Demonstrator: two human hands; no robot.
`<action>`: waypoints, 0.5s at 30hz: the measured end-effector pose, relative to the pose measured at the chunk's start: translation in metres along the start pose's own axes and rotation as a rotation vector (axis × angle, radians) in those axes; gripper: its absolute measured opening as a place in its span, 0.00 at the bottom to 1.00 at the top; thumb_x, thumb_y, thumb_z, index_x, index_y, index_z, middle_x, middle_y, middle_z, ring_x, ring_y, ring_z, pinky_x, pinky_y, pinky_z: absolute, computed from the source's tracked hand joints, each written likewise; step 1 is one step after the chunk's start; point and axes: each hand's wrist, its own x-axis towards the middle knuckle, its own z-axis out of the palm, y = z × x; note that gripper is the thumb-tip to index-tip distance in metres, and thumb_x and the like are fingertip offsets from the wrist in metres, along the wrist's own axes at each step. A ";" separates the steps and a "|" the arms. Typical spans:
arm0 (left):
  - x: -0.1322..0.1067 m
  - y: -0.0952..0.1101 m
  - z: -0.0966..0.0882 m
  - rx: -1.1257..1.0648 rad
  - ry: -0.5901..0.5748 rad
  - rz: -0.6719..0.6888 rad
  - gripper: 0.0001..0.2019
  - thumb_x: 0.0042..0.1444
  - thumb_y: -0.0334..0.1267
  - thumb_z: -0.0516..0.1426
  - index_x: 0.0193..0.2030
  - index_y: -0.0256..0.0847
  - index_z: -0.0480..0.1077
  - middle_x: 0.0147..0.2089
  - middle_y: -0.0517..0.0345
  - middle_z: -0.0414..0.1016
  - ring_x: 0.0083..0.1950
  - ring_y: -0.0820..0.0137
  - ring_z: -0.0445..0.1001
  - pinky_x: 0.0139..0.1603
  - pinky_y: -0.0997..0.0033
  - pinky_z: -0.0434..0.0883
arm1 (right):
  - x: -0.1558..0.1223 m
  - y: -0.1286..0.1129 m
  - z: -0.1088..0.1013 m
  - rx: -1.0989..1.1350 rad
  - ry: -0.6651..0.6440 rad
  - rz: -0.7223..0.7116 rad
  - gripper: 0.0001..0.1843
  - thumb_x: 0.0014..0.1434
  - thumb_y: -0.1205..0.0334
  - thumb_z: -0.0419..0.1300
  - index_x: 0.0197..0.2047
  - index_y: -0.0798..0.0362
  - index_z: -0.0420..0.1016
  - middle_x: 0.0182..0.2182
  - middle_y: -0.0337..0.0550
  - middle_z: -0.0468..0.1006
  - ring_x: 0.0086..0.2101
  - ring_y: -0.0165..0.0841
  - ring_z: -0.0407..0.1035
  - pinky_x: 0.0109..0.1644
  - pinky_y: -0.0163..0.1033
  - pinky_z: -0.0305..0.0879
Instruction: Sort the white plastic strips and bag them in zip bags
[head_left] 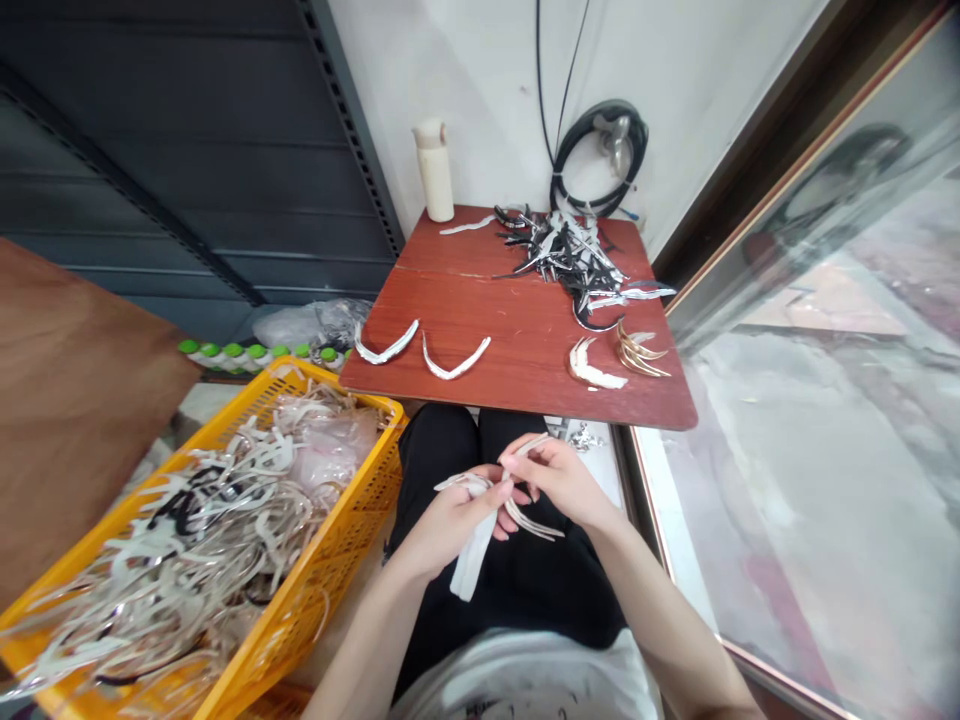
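Note:
Over my lap, my left hand (469, 510) is closed around several thin, curved, pale strips (472, 560); their ends stick out on both sides of the fingers. My right hand (547, 480) pinches the end of a narrow pale strip (531, 445) close to the left fingertips. Whether that strip is joined to the bunch is hidden by the fingers. On the red-brown table ahead lie two white curved strips (454, 372) at the left. A white bundle of curved pieces (592, 368) and a gold-coloured bundle (641, 352) rest at the right front.
A yellow crate (360, 480) full of tangled strips stands at my left. The small table (517, 385) carries a heap of black and silver pieces (566, 250) and a cream bottle (435, 175). Green-capped bottles (234, 352) line the shelf; a glass panel (810, 400) is at right.

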 end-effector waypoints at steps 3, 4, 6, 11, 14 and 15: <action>0.006 -0.004 -0.007 -0.035 0.100 -0.027 0.21 0.57 0.52 0.58 0.46 0.34 0.73 0.31 0.54 0.76 0.26 0.74 0.73 0.25 0.77 0.72 | 0.002 0.005 -0.005 0.102 0.077 0.027 0.18 0.55 0.48 0.66 0.33 0.56 0.75 0.21 0.37 0.73 0.20 0.25 0.64 0.22 0.30 0.61; 0.009 -0.005 -0.009 -0.045 0.161 -0.024 0.20 0.57 0.52 0.58 0.45 0.35 0.73 0.32 0.54 0.75 0.25 0.75 0.72 0.23 0.78 0.72 | 0.002 0.006 -0.006 0.147 0.090 0.048 0.18 0.54 0.47 0.66 0.33 0.56 0.75 0.21 0.37 0.74 0.20 0.25 0.65 0.22 0.29 0.63; 0.015 -0.008 -0.011 -0.060 0.277 -0.007 0.19 0.57 0.51 0.59 0.43 0.35 0.73 0.35 0.55 0.73 0.25 0.76 0.70 0.19 0.79 0.70 | 0.001 0.007 -0.008 0.225 0.088 0.083 0.18 0.54 0.48 0.67 0.34 0.55 0.75 0.21 0.37 0.74 0.20 0.25 0.66 0.23 0.29 0.63; 0.019 -0.011 -0.009 -0.167 0.336 -0.047 0.14 0.55 0.44 0.59 0.44 0.38 0.70 0.33 0.60 0.68 0.30 0.72 0.72 0.24 0.72 0.75 | 0.002 0.011 -0.004 0.270 0.084 0.116 0.18 0.54 0.47 0.67 0.33 0.56 0.75 0.21 0.37 0.74 0.21 0.25 0.67 0.25 0.29 0.65; 0.014 -0.010 -0.009 -0.240 0.222 -0.015 0.14 0.54 0.37 0.58 0.48 0.39 0.70 0.45 0.54 0.72 0.43 0.66 0.75 0.41 0.62 0.78 | 0.005 0.017 -0.002 0.215 0.102 0.152 0.20 0.53 0.46 0.67 0.29 0.56 0.74 0.21 0.37 0.73 0.21 0.25 0.67 0.26 0.29 0.66; 0.013 -0.010 -0.010 -0.232 0.180 0.005 0.14 0.55 0.36 0.58 0.49 0.39 0.70 0.48 0.52 0.72 0.48 0.64 0.75 0.46 0.61 0.76 | 0.007 0.019 -0.001 0.192 0.101 0.165 0.21 0.53 0.45 0.67 0.28 0.57 0.74 0.21 0.37 0.73 0.21 0.25 0.67 0.26 0.29 0.66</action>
